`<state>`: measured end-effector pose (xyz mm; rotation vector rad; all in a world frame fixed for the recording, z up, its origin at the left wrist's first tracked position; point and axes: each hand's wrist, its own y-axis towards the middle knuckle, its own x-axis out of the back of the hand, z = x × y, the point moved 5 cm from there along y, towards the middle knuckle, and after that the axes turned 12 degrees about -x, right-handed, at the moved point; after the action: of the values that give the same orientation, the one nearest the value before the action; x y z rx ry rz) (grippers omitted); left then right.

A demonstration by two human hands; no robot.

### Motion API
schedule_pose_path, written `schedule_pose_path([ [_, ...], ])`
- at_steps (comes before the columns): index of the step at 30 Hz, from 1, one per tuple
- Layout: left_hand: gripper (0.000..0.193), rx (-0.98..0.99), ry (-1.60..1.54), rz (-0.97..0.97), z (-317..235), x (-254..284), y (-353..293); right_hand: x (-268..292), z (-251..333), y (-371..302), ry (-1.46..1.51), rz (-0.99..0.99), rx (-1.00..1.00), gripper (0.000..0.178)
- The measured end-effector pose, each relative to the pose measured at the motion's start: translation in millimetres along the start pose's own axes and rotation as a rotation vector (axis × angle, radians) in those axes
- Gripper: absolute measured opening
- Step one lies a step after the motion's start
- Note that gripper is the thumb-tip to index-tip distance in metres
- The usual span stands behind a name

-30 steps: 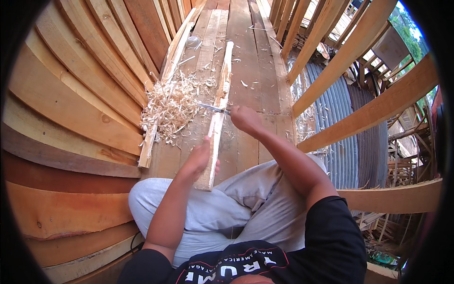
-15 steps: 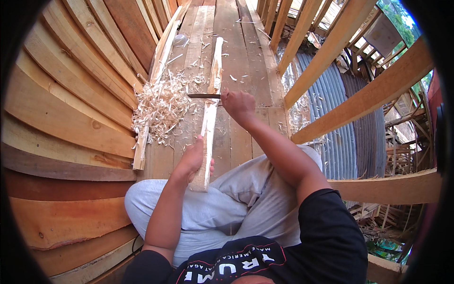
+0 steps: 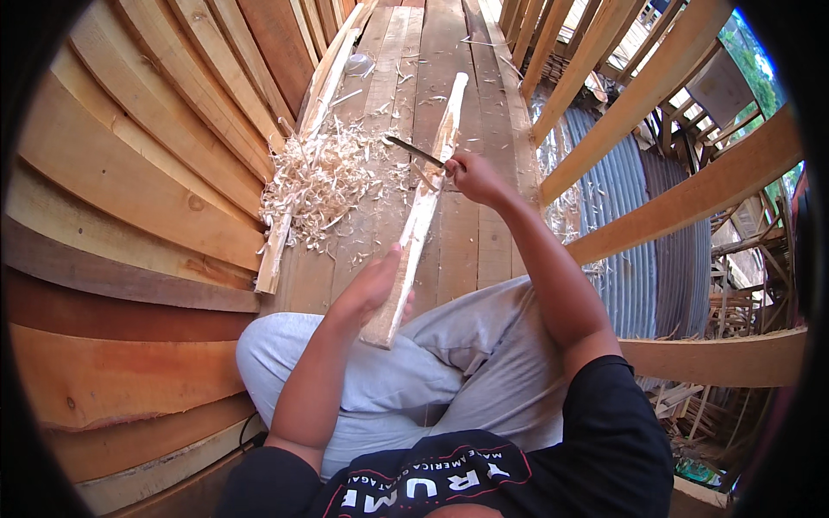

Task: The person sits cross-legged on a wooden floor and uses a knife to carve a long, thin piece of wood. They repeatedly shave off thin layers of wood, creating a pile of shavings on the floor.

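Note:
A long, pale, partly whittled piece of wood (image 3: 420,213) slants away from my lap, its far end narrower than the near one. My left hand (image 3: 376,281) is wrapped round its thick near part, just above my leg. In my right hand (image 3: 472,176) is a knife (image 3: 415,150), its handle hidden in the closed fist. The dark blade crosses the upper half of the wood and points to the far left. At the blade, a curl of shaving (image 3: 424,178) stands up from the wood.
A heap of wood shavings (image 3: 315,177) lies left on the plank floor (image 3: 436,276), beside a narrow wooden strip (image 3: 275,255). Farther off sits a small clear container (image 3: 359,65). Board walls (image 3: 129,186) rise at left. Slanted railing slats (image 3: 691,207) stand at right, with corrugated metal sheets (image 3: 617,233) beyond.
The wood has tilted, its far end swinging right. My right hand has moved right, and the knife blade has turned from level to slanting up and left. A shaving now curls at the blade.

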<state>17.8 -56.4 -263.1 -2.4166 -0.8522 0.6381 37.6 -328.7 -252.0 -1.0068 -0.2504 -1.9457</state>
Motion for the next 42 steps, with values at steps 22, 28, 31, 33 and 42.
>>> schedule_pose_path([
  [22,0.060,-0.105,0.147,-0.003,4,20,10,-42,1,-30,0.030,0.214,-0.248,0.073],
  [28,0.059,-0.056,0.104,-0.015,2,19,9,-51,-11,-34,0.571,0.906,-0.652,0.064],
  [31,0.060,-0.078,0.099,-0.003,2,14,9,-46,-23,-20,0.396,0.832,-0.634,0.067],
  [33,0.061,-0.093,0.117,0.000,0,12,11,-36,-24,-6,0.090,0.365,-0.338,0.066],
  [42,0.058,-0.091,0.084,0.005,-4,12,7,-13,13,-27,-0.418,-0.157,0.189,0.063],
])
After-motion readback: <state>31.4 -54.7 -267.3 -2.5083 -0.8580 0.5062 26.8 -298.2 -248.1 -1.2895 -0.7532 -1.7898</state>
